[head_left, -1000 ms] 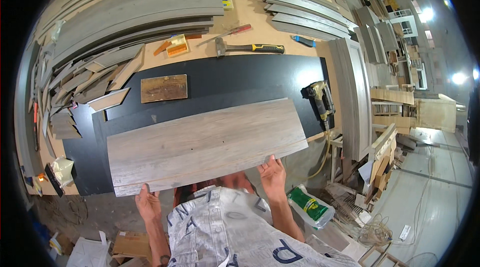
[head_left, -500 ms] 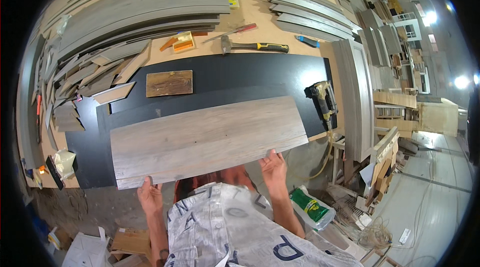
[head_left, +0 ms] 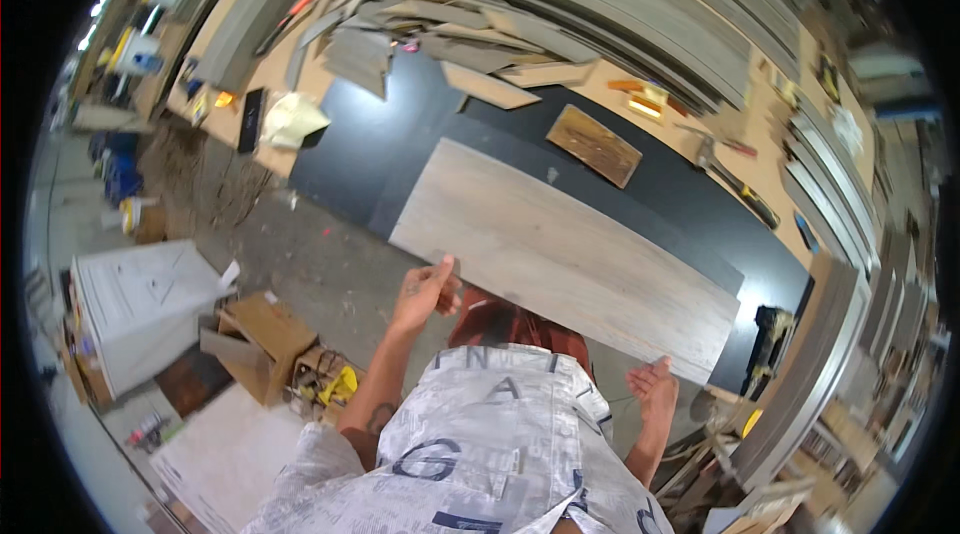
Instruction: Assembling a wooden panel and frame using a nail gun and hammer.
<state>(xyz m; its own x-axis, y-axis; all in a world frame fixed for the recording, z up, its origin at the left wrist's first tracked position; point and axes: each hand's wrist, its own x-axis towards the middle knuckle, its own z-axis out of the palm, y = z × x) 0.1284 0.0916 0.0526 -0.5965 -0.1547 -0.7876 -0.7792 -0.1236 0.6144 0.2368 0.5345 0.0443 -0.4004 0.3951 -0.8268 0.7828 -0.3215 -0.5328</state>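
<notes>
Greyish panel (head_left: 575, 252) is long and flat; wood grain streaks it.

A loose, white-and-grey, short-sleeved cloth shirt (head_left: 500, 434), patterned with faint grey print and large navy-blue block letters (head_left: 465, 522), is worn on the upper body. Its wide left sleeve (head_left: 310, 469) ends above a bare left forearm (head_left: 390, 374) bearing a dark, rounded tattoo (head_left: 380, 420). The left hand (head_left: 426, 292) carries small dark marks, probably ink, though blurred. Dark-red cloth legwear (head_left: 508, 320) shows beyond the hem.
</notes>
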